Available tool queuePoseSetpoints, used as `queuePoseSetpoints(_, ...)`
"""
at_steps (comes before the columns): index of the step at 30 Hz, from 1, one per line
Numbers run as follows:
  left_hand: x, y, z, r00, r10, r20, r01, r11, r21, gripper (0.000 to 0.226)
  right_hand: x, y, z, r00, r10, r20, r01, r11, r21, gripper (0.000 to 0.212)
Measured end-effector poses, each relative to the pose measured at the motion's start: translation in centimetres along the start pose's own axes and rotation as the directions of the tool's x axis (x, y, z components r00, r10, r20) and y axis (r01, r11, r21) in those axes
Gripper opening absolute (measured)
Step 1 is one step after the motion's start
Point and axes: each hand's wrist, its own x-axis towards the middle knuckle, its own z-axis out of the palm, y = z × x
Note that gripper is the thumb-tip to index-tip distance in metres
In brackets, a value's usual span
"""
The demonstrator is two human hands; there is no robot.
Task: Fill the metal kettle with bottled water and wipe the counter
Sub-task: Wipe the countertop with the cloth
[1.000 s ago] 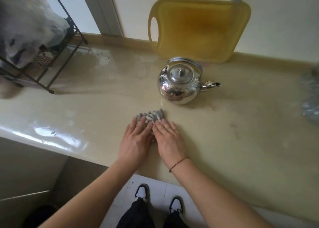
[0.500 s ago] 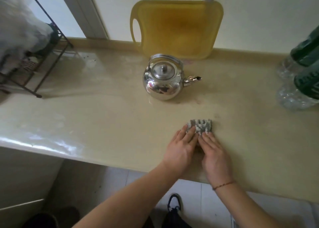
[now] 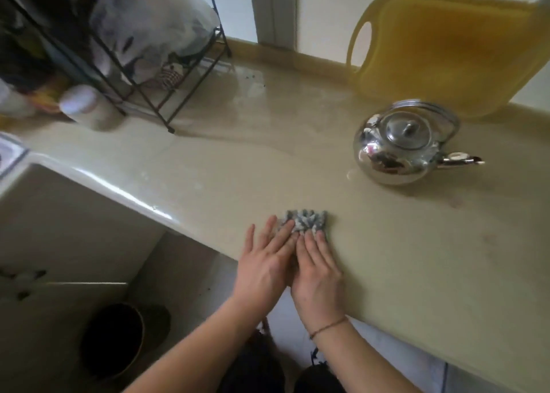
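The shiny metal kettle (image 3: 401, 144) stands upright on the beige counter (image 3: 416, 244) with its lid on and its spout pointing right. A small grey knobbly cloth (image 3: 306, 221) lies flat on the counter near the front edge, to the kettle's left. My left hand (image 3: 265, 264) and my right hand (image 3: 317, 269) lie side by side, fingers stretched flat, pressing down on the cloth's near half. No water bottle is in view.
A yellow cutting board (image 3: 440, 47) leans on the wall behind the kettle. A black wire rack (image 3: 154, 74) with a plastic bag and jars stands at the back left. A dark bin (image 3: 116, 339) sits on the floor below the counter's left end.
Both hands have slid the cloth left along the counter's front, away from the spot right of the kettle. The view has swung left, so the bottles at the right are out of frame.
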Motion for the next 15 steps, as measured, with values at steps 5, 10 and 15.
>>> queuePoseSetpoints(5, -0.5, -12.6, -4.5, 0.941, -0.337, 0.032, 0.329, 0.933, 0.147, 0.049, 7.9, -11.4, 5.1, 0.93, -0.202, 0.308, 0.217, 0.976, -0.014, 0.054)
queuePoseSetpoints(10, 2.9, -12.0, -3.5, 0.947, -0.318, -0.043, 0.317, 0.948, -0.036, 0.044, 10.8, -9.7, 3.9, 0.889, -0.259, 0.377, 0.307, 0.949, -0.073, 0.077)
queuePoseSetpoints(15, 8.9, -2.0, -1.0, 0.998, -0.059, -0.024, 0.055, 0.99, -0.129, 0.046, 10.2, 1.4, -0.9, 0.974, -0.03, 0.223, 0.037, 0.999, -0.031, 0.071)
